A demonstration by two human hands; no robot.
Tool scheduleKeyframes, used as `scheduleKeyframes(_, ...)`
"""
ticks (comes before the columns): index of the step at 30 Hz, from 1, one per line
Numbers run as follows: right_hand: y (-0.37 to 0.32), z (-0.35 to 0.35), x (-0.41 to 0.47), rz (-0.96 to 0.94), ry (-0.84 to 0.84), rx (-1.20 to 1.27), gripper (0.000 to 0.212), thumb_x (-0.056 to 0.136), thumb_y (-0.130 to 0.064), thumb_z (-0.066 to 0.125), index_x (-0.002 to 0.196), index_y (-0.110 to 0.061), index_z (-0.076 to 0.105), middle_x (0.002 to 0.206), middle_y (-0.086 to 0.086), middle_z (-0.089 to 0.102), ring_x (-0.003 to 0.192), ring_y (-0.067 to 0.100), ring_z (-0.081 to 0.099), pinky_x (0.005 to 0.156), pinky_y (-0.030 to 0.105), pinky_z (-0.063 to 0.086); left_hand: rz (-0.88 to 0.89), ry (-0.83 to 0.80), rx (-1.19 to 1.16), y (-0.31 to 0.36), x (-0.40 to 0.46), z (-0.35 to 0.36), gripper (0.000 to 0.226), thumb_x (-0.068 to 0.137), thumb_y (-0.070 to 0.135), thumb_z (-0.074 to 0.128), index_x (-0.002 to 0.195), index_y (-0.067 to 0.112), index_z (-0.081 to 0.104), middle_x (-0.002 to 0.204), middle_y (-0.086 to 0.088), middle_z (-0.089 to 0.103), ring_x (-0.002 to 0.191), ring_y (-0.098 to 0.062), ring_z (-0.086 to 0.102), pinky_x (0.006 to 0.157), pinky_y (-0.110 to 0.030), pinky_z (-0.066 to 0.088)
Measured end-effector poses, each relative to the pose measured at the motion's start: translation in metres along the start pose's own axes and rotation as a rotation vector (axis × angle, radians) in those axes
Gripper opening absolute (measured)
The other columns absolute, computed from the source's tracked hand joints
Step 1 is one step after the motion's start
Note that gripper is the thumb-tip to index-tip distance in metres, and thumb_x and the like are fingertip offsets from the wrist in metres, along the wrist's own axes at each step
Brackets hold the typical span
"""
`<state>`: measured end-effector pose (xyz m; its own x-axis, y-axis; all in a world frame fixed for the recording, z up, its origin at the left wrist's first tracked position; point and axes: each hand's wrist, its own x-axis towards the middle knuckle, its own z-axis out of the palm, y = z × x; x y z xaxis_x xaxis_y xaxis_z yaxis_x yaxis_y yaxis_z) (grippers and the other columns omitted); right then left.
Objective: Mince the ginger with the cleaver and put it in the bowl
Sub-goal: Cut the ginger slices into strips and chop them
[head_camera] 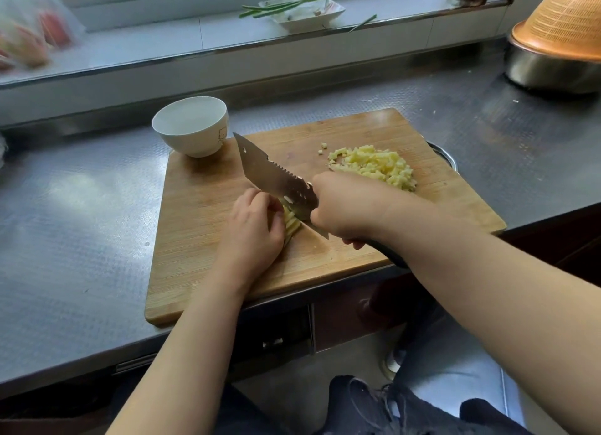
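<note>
While the right hand (349, 207) grips the cleaver (276, 180) over the cutting board (201, 239), the left hand (253, 229) holds ginger strips (291, 224) with curled fingers near the board's middle. Minced ginger (374, 166) lies on the board's far right part, and the white bowl (192, 125) stands at its far left corner.

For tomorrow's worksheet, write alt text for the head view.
A right hand chops ginger strips with a cleaver while the left hand steadies them on a wooden board; minced ginger lies nearby, white bowl apparently empty.
</note>
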<state>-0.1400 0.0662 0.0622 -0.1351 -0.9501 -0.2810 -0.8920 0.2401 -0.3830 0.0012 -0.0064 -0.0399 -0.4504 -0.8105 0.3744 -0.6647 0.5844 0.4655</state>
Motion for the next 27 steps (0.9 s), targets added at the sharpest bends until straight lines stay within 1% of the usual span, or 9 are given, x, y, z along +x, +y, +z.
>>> scheduleKeyframes(3, 0.000, 0.009, 0.001, 0.018, 0.058, -0.019, 0.015, 0.093, -0.007, 0.046, 0.083, -0.017, 0.049, 0.081, 0.008, 0.063, 0.061, 0.021, 0.063, 0.052, 0.031, 0.056, 0.011, 0.015, -0.026, 0.001, -0.001, -0.001, 0.006, 0.087, 0.011, 0.057, 0.093, 0.012, 0.058, 0.098, -0.003, 0.054, 0.094, -0.019, 0.050, 0.084, -0.029, 0.042)
scheduleKeyframes(5, 0.007, 0.009, 0.004, 0.045, 0.055, 0.126, 0.009, 0.094, -0.009, 0.046, 0.092, -0.015, 0.053, 0.078, 0.008, 0.061, 0.057, 0.021, 0.060, 0.045, 0.028, 0.053, -0.008, 0.075, -0.081, 0.004, -0.003, -0.005, 0.009, 0.088, 0.011, 0.057, 0.096, 0.013, 0.056, 0.096, 0.001, 0.051, 0.090, -0.016, 0.050, 0.082, -0.027, 0.042)
scheduleKeyframes(7, 0.014, 0.005, 0.003, 0.074, 0.031, 0.275, 0.015, 0.094, -0.009, 0.047, 0.107, -0.010, 0.054, 0.078, 0.011, 0.060, 0.054, 0.021, 0.057, 0.043, 0.028, 0.051, -0.065, 0.154, -0.133, 0.003, -0.007, -0.009, 0.010, 0.090, 0.013, 0.058, 0.099, 0.014, 0.054, 0.096, 0.002, 0.051, 0.088, -0.015, 0.052, 0.079, -0.028, 0.045)
scheduleKeyframes(9, 0.020, 0.001, 0.001, 0.075, 0.035, 0.312, 0.018, 0.094, -0.009, 0.046, 0.112, -0.008, 0.052, 0.078, 0.012, 0.058, 0.053, 0.021, 0.055, 0.043, 0.028, 0.052, -0.084, 0.170, -0.129, 0.001, -0.011, -0.012, 0.007, 0.090, 0.013, 0.059, 0.095, 0.014, 0.054, 0.094, 0.003, 0.052, 0.085, -0.014, 0.052, 0.078, -0.030, 0.047)
scheduleKeyframes(11, 0.019, -0.002, -0.004, 0.045, 0.051, 0.299, 0.016, 0.094, -0.010, 0.047, 0.110, -0.011, 0.053, 0.076, 0.010, 0.057, 0.051, 0.020, 0.055, 0.044, 0.028, 0.053, -0.068, 0.130, -0.116, -0.001, -0.011, -0.011, 0.006, 0.089, 0.011, 0.059, 0.092, 0.015, 0.056, 0.092, 0.004, 0.051, 0.085, -0.013, 0.050, 0.080, -0.030, 0.047)
scheduleKeyframes(13, 0.015, -0.006, -0.010, 0.010, 0.058, 0.279, 0.008, 0.095, -0.011, 0.047, 0.098, -0.015, 0.053, 0.071, 0.008, 0.057, 0.050, 0.018, 0.055, 0.044, 0.028, 0.054, -0.063, 0.096, -0.094, 0.000, -0.009, -0.009, 0.006, 0.088, 0.011, 0.059, 0.091, 0.015, 0.056, 0.093, 0.004, 0.050, 0.085, -0.013, 0.049, 0.080, -0.030, 0.045)
scheduleKeyframes(15, 0.010, -0.008, -0.014, -0.028, 0.059, 0.232, 0.010, 0.096, -0.010, 0.047, 0.090, -0.018, 0.050, 0.068, 0.007, 0.057, 0.048, 0.016, 0.055, 0.041, 0.026, 0.052, -0.056, 0.085, -0.066, 0.001, -0.008, -0.007, 0.005, 0.088, 0.012, 0.059, 0.091, 0.015, 0.057, 0.093, 0.004, 0.050, 0.086, -0.015, 0.049, 0.079, -0.033, 0.045)
scheduleKeyframes(20, 0.002, -0.007, -0.011, -0.038, 0.017, 0.143, 0.027, 0.093, -0.006, 0.048, 0.118, -0.012, 0.056, 0.079, 0.012, 0.065, 0.052, 0.019, 0.061, 0.040, 0.024, 0.050, -0.035, 0.086, -0.038, 0.000, -0.009, -0.006, 0.002, 0.088, 0.013, 0.058, 0.090, 0.013, 0.057, 0.095, 0.000, 0.053, 0.089, -0.019, 0.051, 0.080, -0.037, 0.046)
scheduleKeyframes(27, -0.008, -0.012, 0.001, 0.028, -0.080, 0.091, 0.012, 0.096, -0.004, 0.048, 0.107, -0.002, 0.053, 0.077, 0.015, 0.060, 0.053, 0.020, 0.057, 0.038, 0.022, 0.049, -0.012, 0.067, 0.016, 0.000, -0.008, -0.005, 0.008, 0.090, 0.017, 0.056, 0.093, 0.010, 0.059, 0.097, -0.005, 0.056, 0.090, -0.023, 0.053, 0.080, -0.039, 0.047)
